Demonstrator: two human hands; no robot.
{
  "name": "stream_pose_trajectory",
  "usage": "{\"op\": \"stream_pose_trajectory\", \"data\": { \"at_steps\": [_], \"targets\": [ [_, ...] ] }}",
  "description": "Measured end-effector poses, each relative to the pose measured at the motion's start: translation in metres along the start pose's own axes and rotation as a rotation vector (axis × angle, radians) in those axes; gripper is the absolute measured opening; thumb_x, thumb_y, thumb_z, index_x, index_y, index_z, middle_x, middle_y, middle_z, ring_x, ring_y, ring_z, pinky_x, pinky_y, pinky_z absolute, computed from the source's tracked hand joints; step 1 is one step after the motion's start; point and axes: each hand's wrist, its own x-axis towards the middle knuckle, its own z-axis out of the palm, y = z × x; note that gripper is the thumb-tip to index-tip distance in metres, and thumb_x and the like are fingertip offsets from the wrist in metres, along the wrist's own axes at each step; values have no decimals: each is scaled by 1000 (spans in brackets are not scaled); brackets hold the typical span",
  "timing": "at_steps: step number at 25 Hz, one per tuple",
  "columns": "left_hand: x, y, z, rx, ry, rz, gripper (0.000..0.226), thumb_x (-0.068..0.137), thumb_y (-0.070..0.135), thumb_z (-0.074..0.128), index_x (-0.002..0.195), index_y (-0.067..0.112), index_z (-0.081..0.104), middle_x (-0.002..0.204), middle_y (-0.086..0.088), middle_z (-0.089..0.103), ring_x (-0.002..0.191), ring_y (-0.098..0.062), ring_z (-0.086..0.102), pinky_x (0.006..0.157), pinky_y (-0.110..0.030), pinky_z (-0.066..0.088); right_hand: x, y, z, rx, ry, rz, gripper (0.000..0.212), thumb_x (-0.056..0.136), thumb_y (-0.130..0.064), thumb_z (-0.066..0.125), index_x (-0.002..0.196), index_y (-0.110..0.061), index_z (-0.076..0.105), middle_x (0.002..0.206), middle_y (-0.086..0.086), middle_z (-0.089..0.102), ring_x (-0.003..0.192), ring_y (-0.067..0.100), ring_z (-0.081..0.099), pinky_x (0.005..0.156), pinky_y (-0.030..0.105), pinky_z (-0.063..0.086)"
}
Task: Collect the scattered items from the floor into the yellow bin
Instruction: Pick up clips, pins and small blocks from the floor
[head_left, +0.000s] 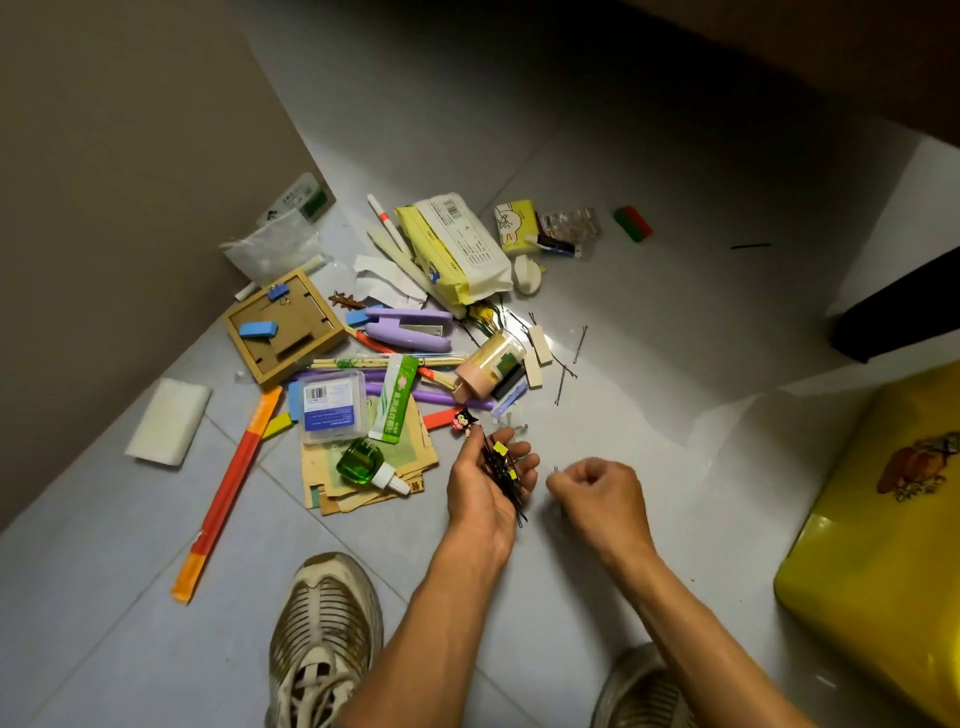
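Left hand (493, 480) lies cupped, palm up, fingers curled round a bundle of black bobby pins (503, 475); my right hand (597, 493) is curled, pinching one more pin (556, 471) at the fingertips just beside it; I should lay that pin lengthwise into the bundle so none slide out, then gather the loose pins (569, 370) near the toothpick jar (485, 364); the yellow bin (883, 545) waits at my right.

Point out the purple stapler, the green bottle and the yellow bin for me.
purple stapler (408, 328): head view, middle of its body.
green bottle (359, 459): head view, green glass body.
yellow bin (852, 545): head view, bare yellow lid surface.
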Motion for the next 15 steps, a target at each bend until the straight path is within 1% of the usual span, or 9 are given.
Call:
{"op": "stream_pose_trajectory", "data": {
  "at_steps": [1, 3, 4, 5, 6, 7, 9, 12, 15],
  "targets": [
    [2, 1, 2, -18, -11, 0, 41, 100, 39, 42, 99, 4, 64, 76, -10, 66, 67, -22, 64, 64, -31, 47, 2, -9, -4, 138, -42, -56, 22, 61, -40, 66, 65, -18, 70, 60, 0, 67, 58, 15, 62, 54, 30, 52],
    [4, 3, 9, -49, -35, -5, 41, 101, 38, 41, 96, 4, 65, 76, -11, 66, 67, -22, 63, 65, -32, 48, 10, -26, -11, 178, -56, -212, 21, 65, -47, 65, 69, -28, 73, 63, -7, 69, 58, 3, 60, 52, 20, 49],
    [5, 5, 12, -47, -40, 0, 41, 101, 38, 41, 95, 4, 65, 76, -12, 66, 67, -23, 63, 63, -31, 48, 22, -31, -14, 123, 10, -262, 19, 71, -47, 66, 73, -30, 75, 67, -11, 69, 63, 1, 61, 55, 19, 48],
    [6, 8, 13, -34, -41, 10, 42, 101, 38, 40, 95, 5, 65, 76, -11, 65, 67, -23, 62, 62, -30, 47, 38, -34, -16, 19, 109, -285, 18, 78, -44, 67, 82, -29, 76, 74, -12, 70, 70, 2, 62, 60, 20, 47],
    [7, 11, 14, -19, -41, 22, 41, 101, 39, 40, 95, 6, 64, 76, -11, 64, 67, -23, 62, 61, -29, 46, 56, -35, -18, -130, 200, -282, 23, 83, -43, 68, 95, -25, 74, 85, -9, 70, 76, 7, 62, 66, 24, 47],
    [7, 15, 14, -6, -46, 33, 41, 100, 40, 41, 96, 7, 64, 76, -10, 64, 67, -22, 61, 61, -29, 45, 73, -38, -19, -296, 249, -261, 30, 86, -44, 67, 101, -18, 70, 93, -2, 68, 82, 16, 62, 70, 28, 48],
    [8, 22, 13, 10, -57, 44, 41, 99, 42, 43, 97, 7, 64, 75, -9, 63, 66, -22, 60, 60, -28, 43, 101, -42, -15, -529, 258, -277, 32, 89, -44, 64, 93, -12, 63, 93, 5, 61, 80, 23, 58, 70, 35, 50],
    [10, 26, 12, 35, -35, 59, 42, 99, 42, 45, 102, 6, 64, 74, -9, 64, 62, -21, 61, 59, -29, 44, 123, -43, -4, -581, 263, -424, 25, 93, -33, 61, 79, -13, 65, 77, 4, 62, 68, 21, 56, 66, 35, 52],
    [12, 24, 14, 22, -33, 48, 39, 99, 42, 44, 97, 8, 64, 73, -8, 63, 63, -21, 59, 59, -28, 41, 124, -45, 3, -633, 333, -493, 21, 94, -13, 55, 74, -11, 63, 67, 4, 59, 58, 21, 52, 60, 33, 50]
  ]
}}
